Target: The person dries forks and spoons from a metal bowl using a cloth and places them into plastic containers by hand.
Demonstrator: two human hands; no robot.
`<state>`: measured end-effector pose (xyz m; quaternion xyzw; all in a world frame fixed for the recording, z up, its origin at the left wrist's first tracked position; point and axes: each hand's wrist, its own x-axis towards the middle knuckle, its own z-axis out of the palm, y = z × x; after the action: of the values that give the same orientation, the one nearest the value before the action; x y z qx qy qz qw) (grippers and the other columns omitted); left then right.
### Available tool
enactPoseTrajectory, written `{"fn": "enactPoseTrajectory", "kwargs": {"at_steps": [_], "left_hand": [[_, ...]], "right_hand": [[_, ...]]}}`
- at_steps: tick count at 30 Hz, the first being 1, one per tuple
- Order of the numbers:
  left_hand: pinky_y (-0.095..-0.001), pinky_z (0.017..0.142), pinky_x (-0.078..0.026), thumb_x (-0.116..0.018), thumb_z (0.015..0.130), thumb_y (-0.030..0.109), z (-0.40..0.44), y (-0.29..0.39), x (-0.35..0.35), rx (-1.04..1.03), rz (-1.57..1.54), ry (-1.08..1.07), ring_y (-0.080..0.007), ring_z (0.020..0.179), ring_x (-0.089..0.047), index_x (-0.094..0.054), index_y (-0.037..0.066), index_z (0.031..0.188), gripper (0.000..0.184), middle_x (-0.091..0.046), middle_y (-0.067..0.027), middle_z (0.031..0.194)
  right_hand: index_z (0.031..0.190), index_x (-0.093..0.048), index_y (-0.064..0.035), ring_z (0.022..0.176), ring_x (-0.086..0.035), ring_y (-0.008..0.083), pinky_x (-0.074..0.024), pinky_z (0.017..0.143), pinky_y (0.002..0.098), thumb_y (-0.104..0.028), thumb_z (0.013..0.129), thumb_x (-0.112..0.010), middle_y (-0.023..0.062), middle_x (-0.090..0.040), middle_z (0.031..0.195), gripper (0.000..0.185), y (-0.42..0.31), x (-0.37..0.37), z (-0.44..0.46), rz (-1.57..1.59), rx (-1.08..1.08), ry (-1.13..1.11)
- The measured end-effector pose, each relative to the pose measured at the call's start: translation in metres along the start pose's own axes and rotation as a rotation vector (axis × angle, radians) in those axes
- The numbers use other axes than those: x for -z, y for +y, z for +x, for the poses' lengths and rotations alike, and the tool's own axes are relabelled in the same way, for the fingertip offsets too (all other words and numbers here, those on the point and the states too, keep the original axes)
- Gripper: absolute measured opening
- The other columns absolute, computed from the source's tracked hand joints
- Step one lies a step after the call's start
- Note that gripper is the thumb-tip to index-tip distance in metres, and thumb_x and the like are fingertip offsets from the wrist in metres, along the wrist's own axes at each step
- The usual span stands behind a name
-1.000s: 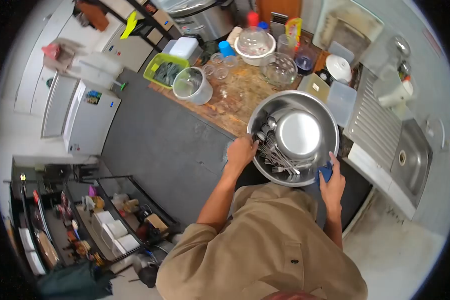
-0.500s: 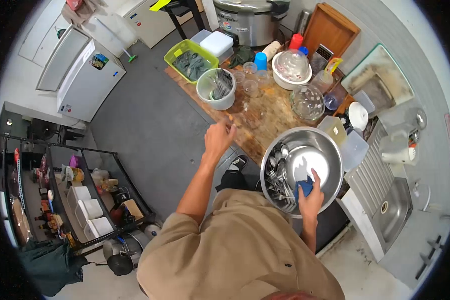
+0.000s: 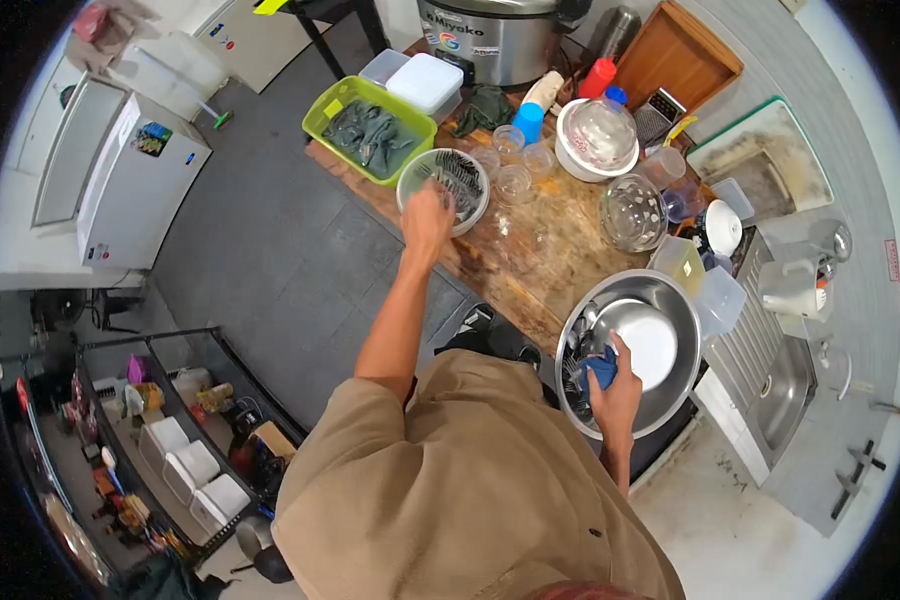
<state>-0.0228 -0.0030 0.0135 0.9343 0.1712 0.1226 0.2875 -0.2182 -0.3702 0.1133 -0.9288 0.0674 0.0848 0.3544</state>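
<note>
My left hand [image 3: 428,215] reaches over the rim of a white tub [image 3: 475,208] that has dark-looking cutlery in it; its fingertips are inside and blurred. My right hand [image 3: 616,392] is closed on a blue cloth [image 3: 599,369] above the large steel bowl [image 3: 684,340]. Spoons and forks [image 3: 574,352] lie along the bowl's left side, partly behind the cloth. The bowl rests at the front right of the wooden table [image 3: 520,262].
A green basin [image 3: 418,146] with dark cloth in water stands behind the tub. Glass cups [image 3: 513,182], a glass bowl [image 3: 634,213], a white basin [image 3: 577,165] and a rice cooker [image 3: 500,48] are farther back. The sink [image 3: 785,400] lies right.
My left hand has left the steel bowl's rim and moved across to the white tub. My right hand has gone from the bowl's outer edge to over its inside with the cloth.
</note>
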Motion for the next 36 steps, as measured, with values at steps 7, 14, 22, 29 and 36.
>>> {"fn": "enactPoseTrajectory", "kwargs": {"at_steps": [7, 14, 22, 29, 36], "left_hand": [[-0.0574, 0.079, -0.058, -0.06, 0.094, 0.017, 0.037, -0.028, -0.034, 0.054, 0.218, -0.085, -0.0473, 0.089, -0.073, -0.074, -0.001, 0.093, 0.023, -0.074, -0.0281, 0.093], [-0.0568, 0.079, -0.059, -0.059, 0.094, 0.016, 0.046, -0.024, -0.039, 0.033, 0.191, -0.099, -0.0459, 0.089, -0.074, -0.075, -0.002, 0.087, 0.025, -0.074, -0.0277, 0.093], [-0.0541, 0.076, -0.058, -0.067, 0.091, 0.017, 0.043, -0.025, -0.029, -0.057, 0.09, -0.05, -0.0445, 0.084, -0.074, -0.077, 0.0, 0.091, 0.019, -0.074, -0.0279, 0.087], [-0.0474, 0.071, -0.053, -0.069, 0.096, 0.017, 0.035, 0.007, 0.032, 0.003, -0.385, 0.029, -0.0382, 0.066, -0.065, -0.072, 0.001, 0.1, 0.017, -0.069, -0.0174, 0.074], [-0.0366, 0.083, -0.052, -0.062, 0.103, 0.014, 0.004, 0.046, 0.078, -0.414, -0.569, 0.221, -0.0257, 0.085, -0.068, -0.064, 0.001, 0.111, 0.015, -0.072, -0.0124, 0.09]], "right_hand": [[0.15, -0.049, -0.0134, 0.102, -0.075, 0.037, -0.0562, 0.089, 0.0398, -0.001, 0.084, -0.072, 0.0161, -0.077, 0.104, 0.07, -0.024, -0.016, -0.017, -0.021, 0.056, 0.085], [0.151, -0.049, -0.0145, 0.1, -0.073, 0.0404, -0.0558, 0.087, 0.0435, -0.001, 0.082, -0.075, 0.0179, -0.076, 0.108, 0.075, -0.027, -0.024, -0.025, -0.022, -0.088, 0.066], [0.15, -0.05, -0.0152, 0.102, -0.07, 0.0448, -0.0553, 0.087, 0.0471, -0.003, 0.079, -0.08, 0.0225, -0.07, 0.121, 0.077, -0.027, -0.032, -0.021, -0.121, 0.01, 0.094], [0.148, -0.05, -0.0105, 0.112, -0.065, 0.0475, -0.0536, 0.094, 0.0479, -0.005, 0.081, -0.079, 0.0244, -0.066, 0.128, 0.073, -0.036, -0.03, -0.012, -0.058, 0.041, 0.014], [0.151, -0.038, -0.0006, 0.118, -0.063, 0.0369, -0.0519, 0.1, 0.0417, -0.004, 0.091, -0.068, 0.0229, -0.053, 0.14, 0.067, -0.026, -0.032, -0.003, -0.031, 0.241, 0.233]]}}
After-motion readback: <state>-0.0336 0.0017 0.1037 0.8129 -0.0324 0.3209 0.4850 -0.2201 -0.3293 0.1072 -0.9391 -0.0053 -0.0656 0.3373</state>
